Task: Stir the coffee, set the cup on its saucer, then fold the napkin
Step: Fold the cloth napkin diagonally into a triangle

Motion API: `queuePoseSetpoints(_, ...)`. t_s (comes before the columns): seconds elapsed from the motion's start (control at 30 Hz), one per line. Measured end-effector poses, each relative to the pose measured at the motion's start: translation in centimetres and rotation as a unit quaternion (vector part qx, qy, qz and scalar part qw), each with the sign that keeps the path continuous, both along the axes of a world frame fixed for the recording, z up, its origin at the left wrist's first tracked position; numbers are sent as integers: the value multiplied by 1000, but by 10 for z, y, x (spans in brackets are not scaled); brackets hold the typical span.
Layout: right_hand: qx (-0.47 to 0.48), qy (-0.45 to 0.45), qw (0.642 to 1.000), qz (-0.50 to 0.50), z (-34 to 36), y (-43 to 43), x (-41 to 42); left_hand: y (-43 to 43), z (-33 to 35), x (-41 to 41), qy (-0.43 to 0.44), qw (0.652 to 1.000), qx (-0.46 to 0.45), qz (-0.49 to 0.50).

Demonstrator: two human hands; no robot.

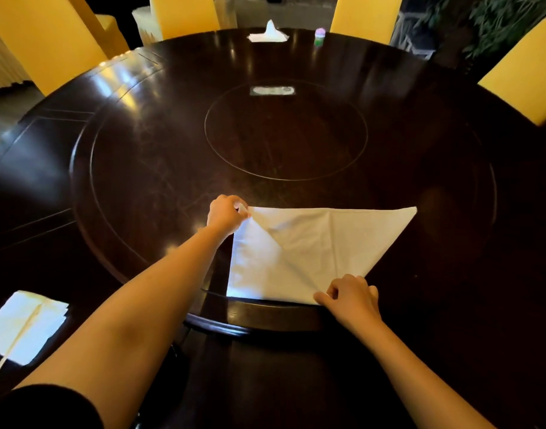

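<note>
White napkin [312,243] lies low in the middle of the frame on the dark, glossy wooden worktop [141,150], its lower edge along the rim of the raised round centre section. It is partly folded, with a diagonal crease running from its upper left corner down to its lower point, and one corner reaching out to the right. The left hand [226,213] pinches the upper left corner with curled fingers. The right hand [352,294], fingers also curled, pinches the lower point. At the lower left of the frame sits a stack of white cloths [27,323]. At the top, a peaked white cloth [268,34] and a small pink and green object [319,35] stand near yellow chairs [182,13].
</note>
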State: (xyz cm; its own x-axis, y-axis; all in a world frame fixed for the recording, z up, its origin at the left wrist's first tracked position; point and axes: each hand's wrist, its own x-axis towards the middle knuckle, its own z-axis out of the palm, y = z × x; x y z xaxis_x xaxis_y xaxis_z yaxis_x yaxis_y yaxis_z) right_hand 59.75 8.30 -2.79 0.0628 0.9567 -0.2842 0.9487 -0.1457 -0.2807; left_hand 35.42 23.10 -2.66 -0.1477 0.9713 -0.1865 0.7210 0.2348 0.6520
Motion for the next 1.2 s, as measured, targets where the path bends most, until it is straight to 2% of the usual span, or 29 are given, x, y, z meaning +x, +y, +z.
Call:
queuePoseSetpoints(0.27, -42, 32, 999, -8, 9, -2, 21, 1, -9, -6, 118, 979, 107, -130)
queuePoseSetpoints(0.37, -69, 14, 998, -5, 16, 2, 37, -12, -4, -7, 130, 982, 55, -124)
queuePoseSetpoints(0.47, -78, -78, 994, 27, 23, 14, 60, -44, -1, -7, 132, 987, -21, -84)
queuePoseSetpoints(0.57, -94, -135, 986, 26, 28, 31, 77, -94, -5, 5, 110, 993, -30, -38)
queuePoseSetpoints(0.63, -64, -162, 985, 11, 32, 41, 82, -128, -6, 20, 122, 993, -3, -1)
queuePoseSetpoints(0.67, -17, -171, 985, -6, 33, 43, 80, -142, -6, 29, 141, 990, 27, 13)
queuePoseSetpoints(0.73, 99, -107, 989, -26, 32, 40, 63, -161, -8, 47, 145, 983, 110, 8)
queuePoseSetpoints(0.77, 124, -36, 992, -11, 30, 34, 47, -167, -11, 57, 135, 980, 147, -23)
queuePoseSetpoints(0.83, 97, 68, 987, 111, 18, 11, 9, -173, -22, 73, 170, 964, 168, -114)
queuePoseSetpoints(0.9, 54, 38, 968, 240, -4, -14, -21, -172, -36, 77, 228, 952, 124, -162)
queuePoseSetpoints(0.97, 46, -15, 960, 277, -24, -23, -22, -170, -44, 72, 255, 948, 79, -174)
queuePoseSetpoints(1.2, 52, -134, 985, 94, -30, 5, 78, -172, -50, 73, 241, 949, 78, -188)
